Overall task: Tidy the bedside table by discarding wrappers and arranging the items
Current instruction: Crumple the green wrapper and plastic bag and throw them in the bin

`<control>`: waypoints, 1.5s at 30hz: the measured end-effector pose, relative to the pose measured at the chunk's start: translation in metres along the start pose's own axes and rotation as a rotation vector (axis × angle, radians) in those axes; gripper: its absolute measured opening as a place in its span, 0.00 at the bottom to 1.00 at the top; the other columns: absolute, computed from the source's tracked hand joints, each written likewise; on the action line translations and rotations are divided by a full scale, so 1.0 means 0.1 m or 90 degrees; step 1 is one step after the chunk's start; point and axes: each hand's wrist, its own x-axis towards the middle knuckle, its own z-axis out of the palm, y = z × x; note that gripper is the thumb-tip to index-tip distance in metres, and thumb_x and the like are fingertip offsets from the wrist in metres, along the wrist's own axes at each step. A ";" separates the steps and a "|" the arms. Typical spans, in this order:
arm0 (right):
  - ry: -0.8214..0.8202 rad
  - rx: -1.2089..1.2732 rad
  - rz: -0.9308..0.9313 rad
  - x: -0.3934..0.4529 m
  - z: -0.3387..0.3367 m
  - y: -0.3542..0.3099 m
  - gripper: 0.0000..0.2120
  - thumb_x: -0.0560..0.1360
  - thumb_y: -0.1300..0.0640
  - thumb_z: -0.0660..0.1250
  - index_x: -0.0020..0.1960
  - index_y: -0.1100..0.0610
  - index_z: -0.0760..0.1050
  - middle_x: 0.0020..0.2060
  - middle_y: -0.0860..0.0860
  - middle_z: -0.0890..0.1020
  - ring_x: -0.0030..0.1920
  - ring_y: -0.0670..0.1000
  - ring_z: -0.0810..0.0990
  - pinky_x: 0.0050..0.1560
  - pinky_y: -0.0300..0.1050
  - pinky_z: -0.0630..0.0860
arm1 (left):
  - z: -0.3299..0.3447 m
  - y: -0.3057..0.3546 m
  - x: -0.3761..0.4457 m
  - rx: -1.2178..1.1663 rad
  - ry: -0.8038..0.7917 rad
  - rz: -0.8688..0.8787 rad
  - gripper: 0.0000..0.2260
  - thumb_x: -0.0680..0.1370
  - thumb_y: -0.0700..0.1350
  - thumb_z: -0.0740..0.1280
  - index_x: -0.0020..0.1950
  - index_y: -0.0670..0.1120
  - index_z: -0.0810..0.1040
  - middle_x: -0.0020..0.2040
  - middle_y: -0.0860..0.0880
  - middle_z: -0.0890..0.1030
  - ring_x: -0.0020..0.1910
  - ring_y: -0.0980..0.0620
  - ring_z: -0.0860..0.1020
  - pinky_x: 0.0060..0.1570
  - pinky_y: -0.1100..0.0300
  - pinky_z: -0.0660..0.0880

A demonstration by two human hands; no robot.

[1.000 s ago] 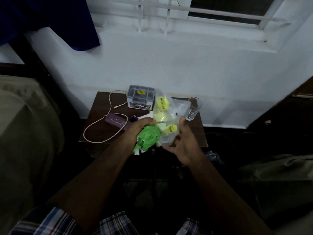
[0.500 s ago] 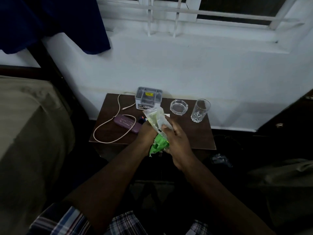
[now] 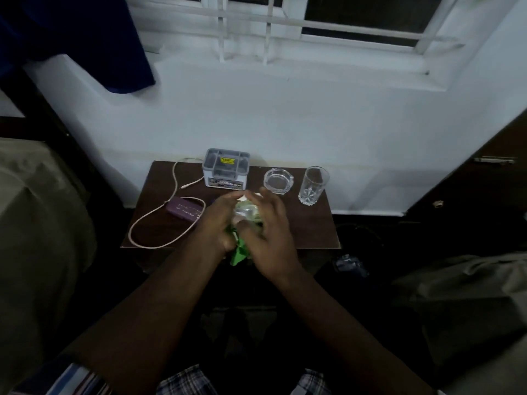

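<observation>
**Both hands bunch the wrappers above the desk's front edge**

While the bed (image 3: 37, 223) fills the left side under a drab cover, a white wall (image 3: 285, 115) rises behind the desk beneath a barred window (image 3: 285, 24), and a dark blue cloth (image 3: 85, 38) hangs at the upper left. The small brown desk (image 3: 308, 232) stands against that wall, between the bed and a dark wooden door (image 3: 484, 172) on the right.

Over the front middle of the desk the left hand (image 3: 219, 223) and the right hand (image 3: 268, 232) meet around a wad of wrappers (image 3: 245, 215): clear crinkled plastic on top, and a green wrapper (image 3: 238, 255) poking out below, between the wrists, past the desk's front edge. The left fingers are curled round the wad from the left. The right fingers (image 3: 265, 195) are spread and lightly bent, pressing the plastic from the right; the picture is blurred here, so I cannot tell whether they truly clasp it.

On the desk's left half a pale cable (image 3: 148, 223) lies in a wide loop, one end running up toward the wall. A purple power bank (image 3: 185, 209) lies inside that loop, just beside the left hand. At the back, touching or nearly touching the wall, sits a grey box (image 3: 226, 169) with a yellow label on its lid. To its right stand a clear glass ashtray (image 3: 278, 181) and, further right, an upright drinking glass (image 3: 312, 185), apart from one another.
</observation>
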 end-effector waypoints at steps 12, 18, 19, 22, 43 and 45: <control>-0.080 -0.389 0.021 0.10 -0.80 0.30 0.33 0.71 0.55 0.70 0.74 0.52 0.65 0.67 0.56 0.72 0.63 0.60 0.73 0.62 0.52 0.73 | 0.52 -0.09 0.10 0.000 -0.101 -0.111 0.10 0.79 0.49 0.63 0.49 0.43 0.80 0.46 0.42 0.83 0.44 0.43 0.82 0.50 0.50 0.80; 0.066 -0.277 0.070 0.20 -1.30 0.42 0.34 0.71 0.59 0.71 0.74 0.50 0.64 0.66 0.54 0.68 0.59 0.58 0.77 0.56 0.52 0.77 | 1.08 -0.24 0.18 0.120 -0.151 -0.093 0.13 0.83 0.50 0.58 0.53 0.47 0.81 0.39 0.47 0.86 0.33 0.49 0.84 0.34 0.54 0.82; 0.068 -0.278 0.072 0.19 -1.35 0.44 0.36 0.72 0.57 0.71 0.77 0.51 0.60 0.67 0.56 0.69 0.61 0.59 0.76 0.57 0.53 0.76 | 1.16 -0.27 0.21 0.124 -0.148 -0.083 0.12 0.83 0.48 0.59 0.52 0.47 0.81 0.36 0.48 0.85 0.30 0.52 0.83 0.32 0.56 0.81; 0.064 -0.413 0.075 0.14 -1.43 0.52 0.40 0.74 0.41 0.65 0.79 0.52 0.51 0.70 0.56 0.70 0.65 0.61 0.71 0.61 0.59 0.72 | 1.34 -0.39 0.27 0.118 -0.152 -0.041 0.10 0.82 0.44 0.61 0.51 0.45 0.81 0.39 0.48 0.85 0.29 0.55 0.81 0.29 0.61 0.79; 0.192 -0.245 0.388 -0.18 -2.69 2.38 0.29 0.69 0.63 0.71 0.70 0.54 0.73 0.58 0.62 0.77 0.58 0.61 0.77 0.58 0.41 0.68 | 2.29 -1.50 1.01 0.418 -0.083 -0.068 0.06 0.81 0.52 0.61 0.53 0.56 0.77 0.48 0.50 0.77 0.47 0.51 0.76 0.51 0.53 0.76; 0.191 -0.245 0.415 -0.20 -2.67 2.54 0.30 0.70 0.65 0.69 0.71 0.54 0.72 0.58 0.63 0.76 0.57 0.62 0.76 0.57 0.42 0.68 | 2.35 -1.71 1.16 0.430 -0.094 -0.094 0.09 0.81 0.54 0.60 0.57 0.56 0.77 0.49 0.51 0.77 0.47 0.51 0.75 0.52 0.52 0.74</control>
